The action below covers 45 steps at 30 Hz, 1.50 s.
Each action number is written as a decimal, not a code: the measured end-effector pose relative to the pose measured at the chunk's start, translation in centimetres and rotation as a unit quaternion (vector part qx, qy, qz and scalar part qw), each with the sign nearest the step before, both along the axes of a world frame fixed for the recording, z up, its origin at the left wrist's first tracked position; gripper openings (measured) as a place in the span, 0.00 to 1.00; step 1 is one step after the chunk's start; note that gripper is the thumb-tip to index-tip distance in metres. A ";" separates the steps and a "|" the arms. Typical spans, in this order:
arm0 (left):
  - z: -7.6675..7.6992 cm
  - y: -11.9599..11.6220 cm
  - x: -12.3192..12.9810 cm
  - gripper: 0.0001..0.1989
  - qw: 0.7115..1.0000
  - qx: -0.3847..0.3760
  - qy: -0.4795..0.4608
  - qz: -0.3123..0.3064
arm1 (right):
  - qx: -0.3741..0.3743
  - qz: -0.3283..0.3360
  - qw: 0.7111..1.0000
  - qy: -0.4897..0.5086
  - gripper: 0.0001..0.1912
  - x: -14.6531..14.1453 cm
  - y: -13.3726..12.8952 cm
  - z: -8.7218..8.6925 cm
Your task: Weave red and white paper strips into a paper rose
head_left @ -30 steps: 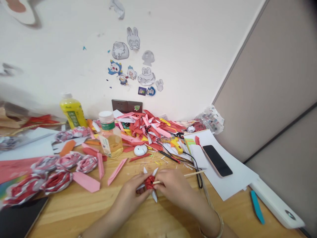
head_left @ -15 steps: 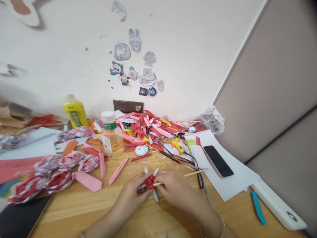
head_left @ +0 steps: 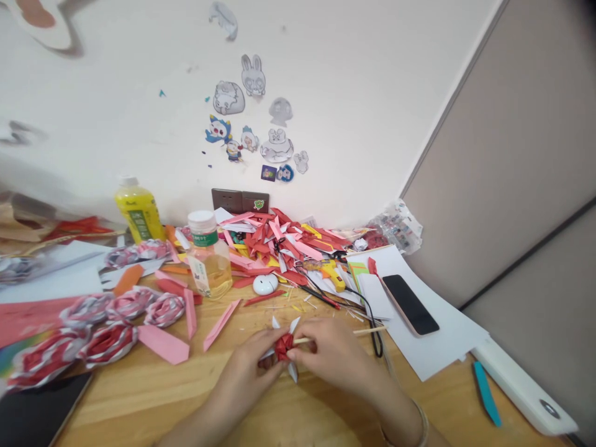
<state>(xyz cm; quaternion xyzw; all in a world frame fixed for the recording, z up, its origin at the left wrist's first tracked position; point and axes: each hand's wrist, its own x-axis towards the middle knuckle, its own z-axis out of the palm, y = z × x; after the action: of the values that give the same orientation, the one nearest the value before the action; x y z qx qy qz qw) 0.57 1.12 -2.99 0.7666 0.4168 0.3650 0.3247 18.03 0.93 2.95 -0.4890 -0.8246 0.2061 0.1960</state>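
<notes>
Between my hands is a folded paper flower (head_left: 283,346), red in the middle with white points sticking out. My left hand (head_left: 254,360) is closed around its left side, thumb below and fingers above. A thin wooden stick (head_left: 305,340) meets the red middle from the right, and its far end shows beyond my right hand (head_left: 328,347). My right hand pinches the stick close to the flower, its fingertips near the red folds. Whether the stick's tip goes into the folds is hidden.
A heap of folded paper strips (head_left: 279,242) lies by the wall, near a yellow glue gun (head_left: 333,274). Two bottles, one a clear jar (head_left: 209,267), stand left. A phone (head_left: 410,304) rests on white paper; rolled paper roses (head_left: 109,341) lie left.
My right fingers have shifted slightly along the stick at the flower, and the flower has turned a little. My left hand keeps its hold.
</notes>
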 end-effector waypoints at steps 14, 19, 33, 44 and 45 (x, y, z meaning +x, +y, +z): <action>0.0 -0.2 0.1 0.13 0.993 0.112 0.012 0.029 | -0.024 -0.027 0.999 0.034 0.03 0.1 0.2 -0.5; 0.0 -0.2 0.0 0.13 0.993 0.112 0.017 0.032 | -0.020 -0.028 0.999 0.031 0.06 -0.3 0.1 -0.3; -0.3 -0.2 -0.1 0.15 0.992 0.116 0.014 0.046 | 0.034 -0.040 0.998 -0.018 0.07 -1.2 0.0 -1.0; -0.3 0.4 -0.2 0.23 0.995 -0.067 -0.079 -0.002 | 0.137 0.091 0.984 -0.072 0.04 0.4 0.5 -0.1; -0.3 0.5 -0.3 0.24 0.991 -0.095 -0.089 -0.005 | 0.138 0.098 0.983 -0.073 0.04 0.5 0.6 0.0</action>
<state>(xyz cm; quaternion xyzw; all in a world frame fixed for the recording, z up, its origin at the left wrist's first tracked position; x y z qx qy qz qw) 0.32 1.59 -3.32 0.6984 0.4153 0.3891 0.4340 18.58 1.50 2.95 -0.3877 -0.9013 0.0721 0.1793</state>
